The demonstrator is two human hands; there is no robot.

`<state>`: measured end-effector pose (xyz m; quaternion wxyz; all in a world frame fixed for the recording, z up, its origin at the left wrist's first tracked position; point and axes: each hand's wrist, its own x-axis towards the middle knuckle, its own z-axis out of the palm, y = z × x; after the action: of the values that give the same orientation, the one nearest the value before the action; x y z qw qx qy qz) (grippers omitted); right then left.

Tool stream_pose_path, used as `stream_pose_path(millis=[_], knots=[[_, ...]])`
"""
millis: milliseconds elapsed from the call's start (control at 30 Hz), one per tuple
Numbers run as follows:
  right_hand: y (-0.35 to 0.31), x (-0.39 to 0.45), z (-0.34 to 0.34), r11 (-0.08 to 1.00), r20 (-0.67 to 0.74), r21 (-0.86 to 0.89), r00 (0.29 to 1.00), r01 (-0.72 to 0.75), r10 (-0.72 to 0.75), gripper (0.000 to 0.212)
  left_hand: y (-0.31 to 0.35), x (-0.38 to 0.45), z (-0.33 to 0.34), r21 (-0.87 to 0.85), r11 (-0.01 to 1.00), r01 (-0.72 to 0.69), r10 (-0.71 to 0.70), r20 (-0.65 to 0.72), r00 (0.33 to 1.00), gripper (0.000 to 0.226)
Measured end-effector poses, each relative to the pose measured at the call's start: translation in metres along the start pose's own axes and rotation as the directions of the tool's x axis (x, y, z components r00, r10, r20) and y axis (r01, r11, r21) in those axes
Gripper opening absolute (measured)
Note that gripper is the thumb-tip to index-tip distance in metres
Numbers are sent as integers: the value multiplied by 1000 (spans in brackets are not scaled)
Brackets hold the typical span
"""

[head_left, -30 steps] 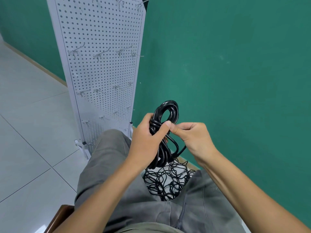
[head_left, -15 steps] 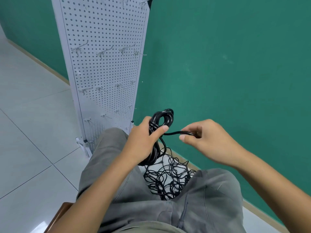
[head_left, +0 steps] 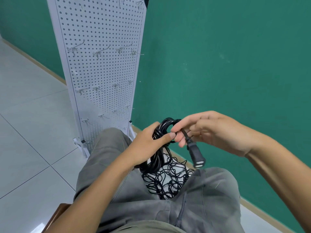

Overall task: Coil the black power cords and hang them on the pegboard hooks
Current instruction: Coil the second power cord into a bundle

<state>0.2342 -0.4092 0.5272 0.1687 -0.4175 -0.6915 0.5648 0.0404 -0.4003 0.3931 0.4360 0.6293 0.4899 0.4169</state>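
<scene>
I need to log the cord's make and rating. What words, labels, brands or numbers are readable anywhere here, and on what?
None can be read.
Plug hanging below the right hand: no marking shows.
Coiled cord gripped by the left hand: plain black, no print visible.
Pegboard: holes and hooks only, no label.

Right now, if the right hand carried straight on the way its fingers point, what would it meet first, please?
Its right hand points left toward the coiled cord held in the left hand, so it would likely meet that coil's top loop first; depth is unclear.
</scene>
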Motion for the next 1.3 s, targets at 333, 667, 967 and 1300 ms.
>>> stream_pose_path(millis=[333, 667, 967, 1300], knots=[[-8, -2, 10, 920, -260, -360, 930, 155, -258, 14, 20, -14, 23, -535, 826, 177, -44, 252, 967, 57], [0, 7, 30, 952, -201, 35, 935, 305, -292, 28, 34, -19, 28, -753, 649, 110, 6, 149, 989, 24], [-1, 10, 28, 896, -301, 191, 893, 401, -335, 30, 39, -19, 15, -870, 452, 199, 92, 267, 959, 49], [4, 2, 46, 889, -339, 148, 867, 433, -366, 31, 33, -18, 8, -839, 515, 176, 67, 244, 967, 55]])
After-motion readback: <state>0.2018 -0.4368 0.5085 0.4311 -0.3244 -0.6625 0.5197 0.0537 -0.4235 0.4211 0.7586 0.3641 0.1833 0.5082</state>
